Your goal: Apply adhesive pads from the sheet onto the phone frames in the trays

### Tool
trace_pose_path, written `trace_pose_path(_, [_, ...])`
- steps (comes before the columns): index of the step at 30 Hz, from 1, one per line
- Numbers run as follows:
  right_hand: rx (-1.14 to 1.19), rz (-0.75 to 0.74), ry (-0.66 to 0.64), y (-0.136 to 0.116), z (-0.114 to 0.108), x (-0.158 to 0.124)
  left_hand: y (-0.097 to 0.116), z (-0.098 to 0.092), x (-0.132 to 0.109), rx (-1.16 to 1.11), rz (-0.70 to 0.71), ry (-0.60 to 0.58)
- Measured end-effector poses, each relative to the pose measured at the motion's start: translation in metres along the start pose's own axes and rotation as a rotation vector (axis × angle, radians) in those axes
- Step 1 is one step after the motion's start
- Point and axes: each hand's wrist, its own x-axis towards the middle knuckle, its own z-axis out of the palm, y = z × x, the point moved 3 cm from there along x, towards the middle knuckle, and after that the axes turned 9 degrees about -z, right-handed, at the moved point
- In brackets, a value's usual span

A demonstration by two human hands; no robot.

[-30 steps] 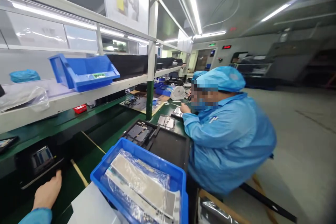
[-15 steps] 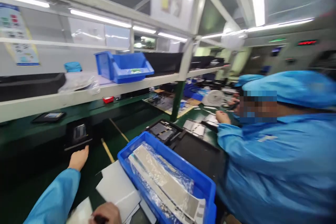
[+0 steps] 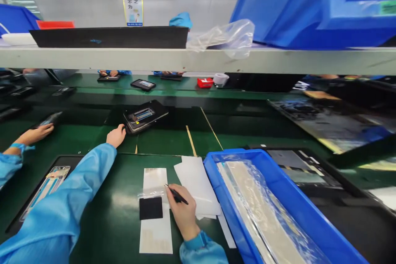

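Far left of the white strip (image 3: 156, 237), a co-worker's hand (image 3: 36, 134) in a blue sleeve reaches in flat, its fingers on a dark device (image 3: 51, 120). Nearer, also left of the strip, a dark tray (image 3: 72, 161) bears a phone-like frame (image 3: 49, 185), partly covered by the person's own blue left sleeve (image 3: 72, 198).

That arm stretches forward and inward, elbow low, and the left hand (image 3: 116, 136) lies beyond the strip to its left, knuckles up, fingers bent at the near left corner of a black tray (image 3: 159, 109). Whether it grips that corner or merely touches it, I cannot tell. The black tray sits beyond the strip, tilted, holding another device (image 3: 142, 115).

On the strip lies a black square (image 3: 150, 208). Just right of it, the right hand (image 3: 184, 210) rises from a low wrist, thumb and fingers pinching a slim black tool (image 3: 179, 196) whose tip points toward the strip. White sheets (image 3: 196, 181) overlap right of the strip; farther right stands a blue bin (image 3: 235, 152) with plastic-wrapped pieces (image 3: 256, 206).
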Motion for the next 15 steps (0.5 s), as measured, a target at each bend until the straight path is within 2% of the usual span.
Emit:
trace_pose_path(3, [-0.004,-0.019,-0.001,-0.002,-0.001,0.001,0.009,0.013,0.010,-0.163,-0.140,0.004])
trace_pose_path(8, [0.008,0.006,0.001,0.000,-0.002,0.002,0.024,0.025,0.027,-0.404,-0.255,-0.022])
trace_pose_path(12, [0.010,0.008,0.011,0.001,-0.003,0.002,0.029,0.026,0.032,-0.578,-0.300,-0.028])
trace_pose_path(15, [0.015,0.016,0.013,0.001,-0.003,0.002,0.033,0.027,0.034,-0.730,-0.262,-0.055])
